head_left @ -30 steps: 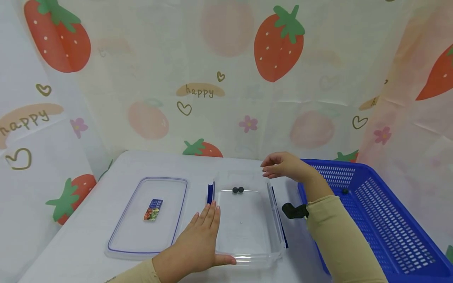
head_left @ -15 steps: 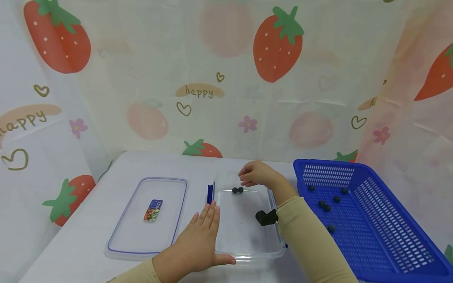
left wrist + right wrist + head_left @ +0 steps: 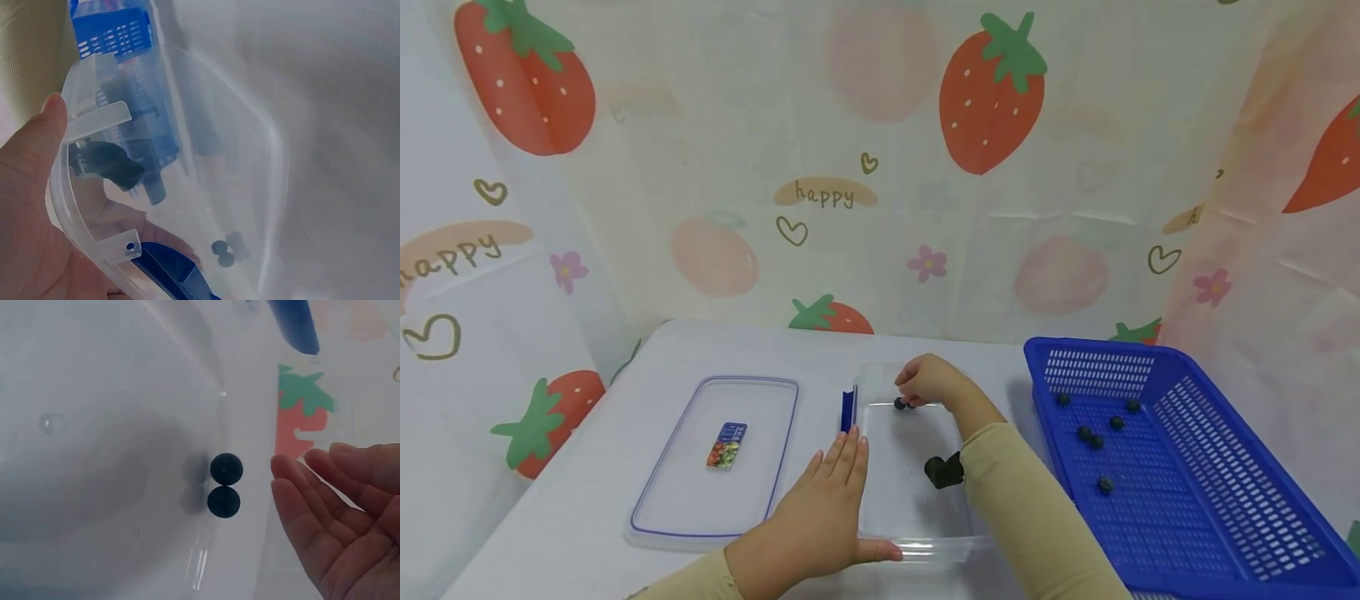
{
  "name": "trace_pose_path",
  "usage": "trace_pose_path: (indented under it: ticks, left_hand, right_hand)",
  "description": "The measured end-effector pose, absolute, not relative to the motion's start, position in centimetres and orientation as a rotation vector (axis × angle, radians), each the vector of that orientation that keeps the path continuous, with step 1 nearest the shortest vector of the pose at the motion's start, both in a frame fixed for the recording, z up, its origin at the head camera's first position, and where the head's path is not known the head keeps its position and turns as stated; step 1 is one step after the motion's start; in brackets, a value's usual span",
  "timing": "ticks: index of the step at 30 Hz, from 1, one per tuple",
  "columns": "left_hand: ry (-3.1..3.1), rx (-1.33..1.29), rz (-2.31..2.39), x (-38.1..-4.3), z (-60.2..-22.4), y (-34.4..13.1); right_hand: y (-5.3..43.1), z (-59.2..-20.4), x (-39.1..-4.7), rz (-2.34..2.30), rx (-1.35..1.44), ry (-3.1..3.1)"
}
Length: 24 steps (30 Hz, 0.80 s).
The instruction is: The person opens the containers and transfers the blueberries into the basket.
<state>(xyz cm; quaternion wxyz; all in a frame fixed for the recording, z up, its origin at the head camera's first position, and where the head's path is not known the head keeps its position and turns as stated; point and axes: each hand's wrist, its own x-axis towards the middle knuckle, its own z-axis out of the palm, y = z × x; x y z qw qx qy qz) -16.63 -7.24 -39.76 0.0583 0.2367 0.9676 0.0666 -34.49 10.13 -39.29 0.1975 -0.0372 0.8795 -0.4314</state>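
A clear plastic box (image 3: 917, 492) with blue side clips stands in front of me. Two small dark balls (image 3: 225, 485) lie touching each other at its far end. My right hand (image 3: 931, 382) hovers just above them, fingers loosely bent. In the right wrist view a gap separates the fingertips (image 3: 280, 464) from both balls, and nothing is held. My left hand (image 3: 812, 518) rests against the box's near left corner, its fingers straight along the left side and its thumb (image 3: 50, 119) on the near rim.
Right of the box stands a blue perforated basket (image 3: 1157, 533) with several dark balls (image 3: 1105, 485) scattered on its bottom. To the left lies a clear lid (image 3: 685, 500) with a blue seal and a printed label (image 3: 727, 445).
My right hand has moved left and down, from beside the basket to over the two balls. More balls in the basket are now visible. The left hand stays in place.
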Motion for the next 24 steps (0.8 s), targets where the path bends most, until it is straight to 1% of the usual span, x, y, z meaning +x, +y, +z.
trace_pose_path:
  ticks: [9, 24]
  left_hand:
    - [2.939, 0.731, 0.197, -16.7, -39.9, -7.3]
    - [2.934, 0.74, 0.215, -16.7, -40.0, -7.4]
  right_hand:
    - [9.8, -40.4, -34.6, -1.001, -0.162, 2.561]
    - [9.4, -40.4, -34.3, -0.839, -0.259, 2.544]
